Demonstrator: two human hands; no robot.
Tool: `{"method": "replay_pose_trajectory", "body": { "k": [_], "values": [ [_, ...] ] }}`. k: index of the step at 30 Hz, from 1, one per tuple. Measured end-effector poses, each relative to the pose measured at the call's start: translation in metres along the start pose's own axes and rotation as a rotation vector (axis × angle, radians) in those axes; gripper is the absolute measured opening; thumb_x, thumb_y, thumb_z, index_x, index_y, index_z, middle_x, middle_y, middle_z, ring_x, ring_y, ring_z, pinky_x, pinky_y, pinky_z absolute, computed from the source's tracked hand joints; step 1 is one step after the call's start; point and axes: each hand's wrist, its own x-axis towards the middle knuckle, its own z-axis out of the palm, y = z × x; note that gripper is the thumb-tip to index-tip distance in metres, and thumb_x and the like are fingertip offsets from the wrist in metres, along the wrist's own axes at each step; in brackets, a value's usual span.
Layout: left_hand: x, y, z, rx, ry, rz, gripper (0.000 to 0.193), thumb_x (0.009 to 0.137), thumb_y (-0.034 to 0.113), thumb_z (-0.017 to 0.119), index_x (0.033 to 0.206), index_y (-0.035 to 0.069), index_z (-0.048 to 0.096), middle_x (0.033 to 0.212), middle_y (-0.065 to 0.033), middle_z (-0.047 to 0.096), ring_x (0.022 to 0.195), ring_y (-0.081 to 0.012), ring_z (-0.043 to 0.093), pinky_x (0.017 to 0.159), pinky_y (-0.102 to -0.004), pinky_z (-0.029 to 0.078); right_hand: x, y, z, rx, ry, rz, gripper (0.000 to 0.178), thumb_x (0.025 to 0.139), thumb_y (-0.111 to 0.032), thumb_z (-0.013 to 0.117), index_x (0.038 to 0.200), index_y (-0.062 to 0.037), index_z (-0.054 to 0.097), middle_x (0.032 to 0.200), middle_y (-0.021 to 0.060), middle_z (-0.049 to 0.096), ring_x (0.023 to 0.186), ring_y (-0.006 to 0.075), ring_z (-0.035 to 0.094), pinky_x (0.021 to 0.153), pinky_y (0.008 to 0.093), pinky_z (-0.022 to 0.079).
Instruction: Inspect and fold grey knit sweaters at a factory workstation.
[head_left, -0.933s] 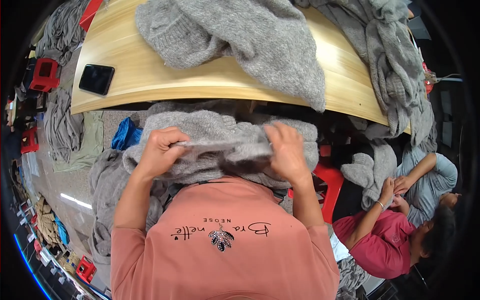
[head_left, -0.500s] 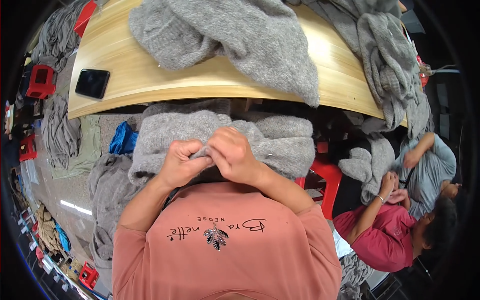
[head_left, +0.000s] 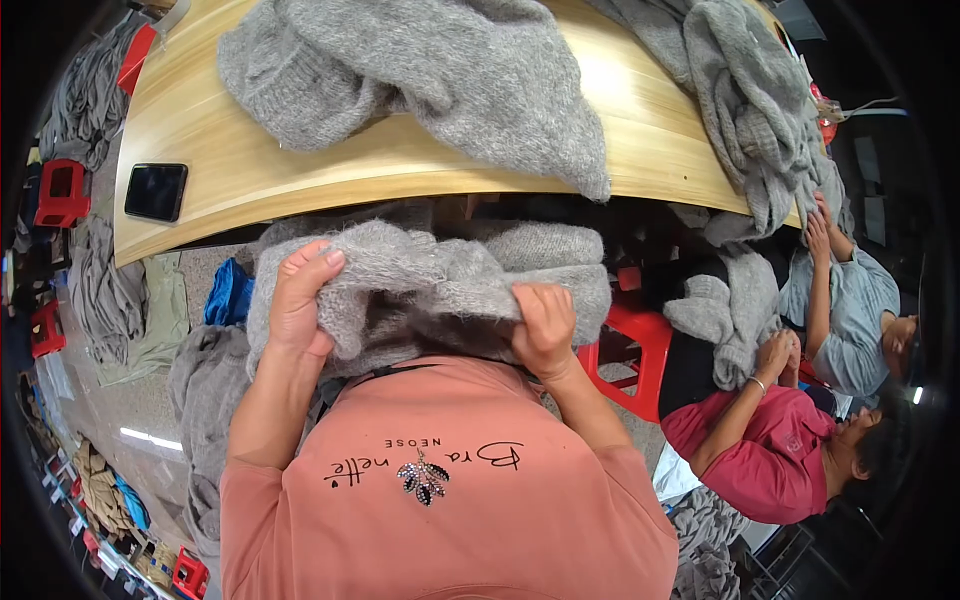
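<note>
Fingers of the left hand and right hand are closed, pinching the edge of a grey knit garment at two separated points. The garment lies between the person's salmon shirt and the wooden table. The fuzzy knit is probably light, soft, stretchy and grippy; broad pinches along the edge should suit it best.

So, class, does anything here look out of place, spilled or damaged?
No spill or damage is evident. Mildly odd: a crumpled blue bundle left of the left hand, bright amid grey knitwear, and a phone on the table, apart from the knitwear.
</note>
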Motion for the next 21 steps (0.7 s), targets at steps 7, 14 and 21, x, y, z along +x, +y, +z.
{"method": "replay_pose_trajectory", "body": {
  "k": [7,14,21],
  "values": [
    [0.004,-0.014,0.008,0.088,-0.027,0.049,0.01,0.073,-0.001,0.059,0.083,0.0,0.061,0.08,-0.0092,0.063,0.069,-0.0119,0.059,0.064,-0.0259,0.048,0.045,-0.041,-0.026,0.389,-0.105,-0.336,0.03,0.062,0.002,0.058,0.092,0.0056,0.055,0.065,0.0087,0.052,0.051,0.0214,0.048,0.046,0.0323,0.041],
    [-0.006,-0.026,0.024,0.408,-0.267,0.107,0.005,0.073,-0.001,0.059,0.077,-0.002,0.062,0.073,-0.0022,0.06,0.062,-0.0056,0.051,0.056,-0.0185,0.04,0.08,-0.057,-0.008,0.469,-0.057,-0.453,0.018,0.064,-0.003,0.058,0.079,0.0011,0.05,0.065,0.0065,0.051,0.049,0.0178,0.047,0.042,0.0288,0.037],
    [-0.007,-0.026,0.009,0.31,-0.32,-0.067,0.009,0.075,0.0,0.058,0.082,-0.004,0.061,0.074,-0.0043,0.061,0.063,-0.0062,0.053,0.058,-0.0191,0.043,0.077,-0.053,0.006,0.381,0.097,-0.359,0.017,0.057,-0.001,0.057,0.074,-0.0005,0.051,0.066,0.0068,0.052,0.049,0.0179,0.047,0.042,0.0277,0.036]
  ]
}}
